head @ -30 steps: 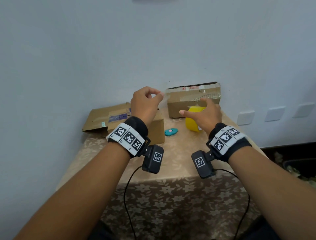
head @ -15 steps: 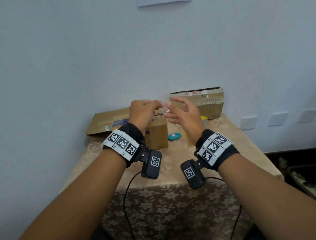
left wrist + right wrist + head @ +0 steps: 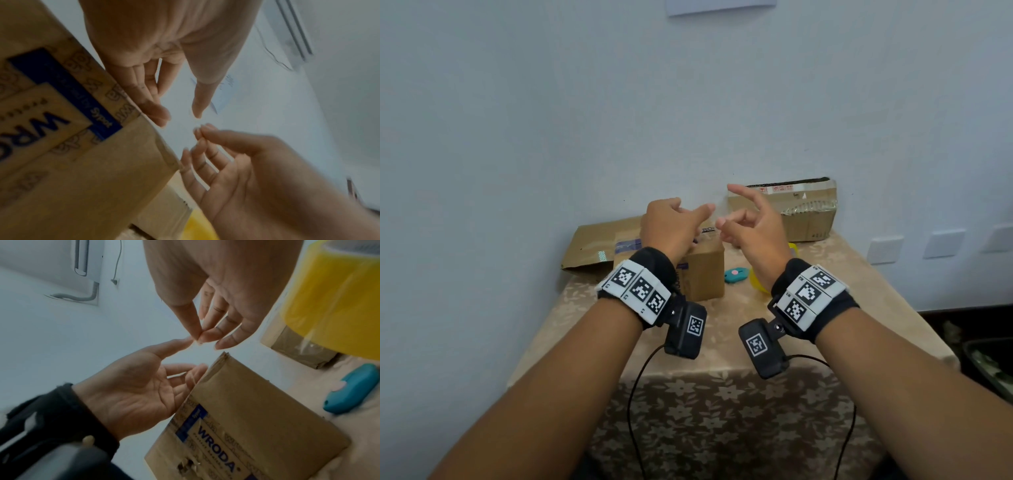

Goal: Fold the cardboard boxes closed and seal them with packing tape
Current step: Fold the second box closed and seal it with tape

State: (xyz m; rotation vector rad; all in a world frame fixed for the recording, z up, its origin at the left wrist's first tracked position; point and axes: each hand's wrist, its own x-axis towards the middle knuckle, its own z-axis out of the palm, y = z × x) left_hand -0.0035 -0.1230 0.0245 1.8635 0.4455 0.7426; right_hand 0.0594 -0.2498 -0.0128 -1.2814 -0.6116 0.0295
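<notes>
Left hand (image 3: 671,226): raised above the small brown cardboard box (image 3: 703,274), fingers loosely spread, holding nothing.
Right hand (image 3: 753,222): thumb and forefinger pressed together — whether a scrap of tape is between them, cannot tell.
Yellow roll of packing tape (image 3: 333,296): standing on the table (image 3: 722,342), beside the teal cutter (image 3: 357,389).
Progress: small box looks folded shut; the second brown cardboard box (image 3: 804,209) by the wall appears taped — sealing probably remains.

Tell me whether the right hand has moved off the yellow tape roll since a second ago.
Yes. The right hand has left the yellow tape roll and moved left, above the small box, meeting the left hand.
</notes>
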